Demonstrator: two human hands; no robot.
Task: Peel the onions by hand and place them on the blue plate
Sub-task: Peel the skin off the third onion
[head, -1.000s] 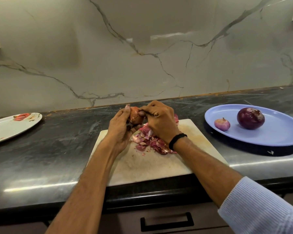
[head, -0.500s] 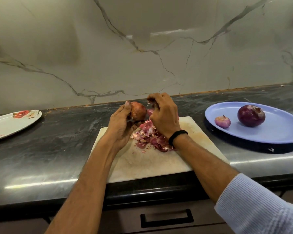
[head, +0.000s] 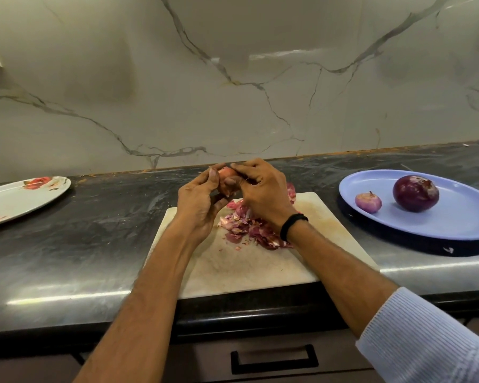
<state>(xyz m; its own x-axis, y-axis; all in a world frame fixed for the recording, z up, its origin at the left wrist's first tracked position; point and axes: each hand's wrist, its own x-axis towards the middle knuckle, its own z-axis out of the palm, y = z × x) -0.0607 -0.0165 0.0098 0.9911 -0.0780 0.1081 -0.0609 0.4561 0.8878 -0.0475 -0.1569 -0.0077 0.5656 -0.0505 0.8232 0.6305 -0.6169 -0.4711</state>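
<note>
Hands: my left hand [head: 198,200] cups an onion [head: 226,174] above the board [head: 233,269], centre frame, fingers curled round it; my right hand [head: 263,194] pinches its skin from above.
Done: small onion [head: 368,202] and large onion [head: 415,193] lie peeled on the blue plate [head: 454,233], right of frame; skins [head: 249,228] heaped on the board.
Left: I judge this one needs finishing, then plating.
</note>
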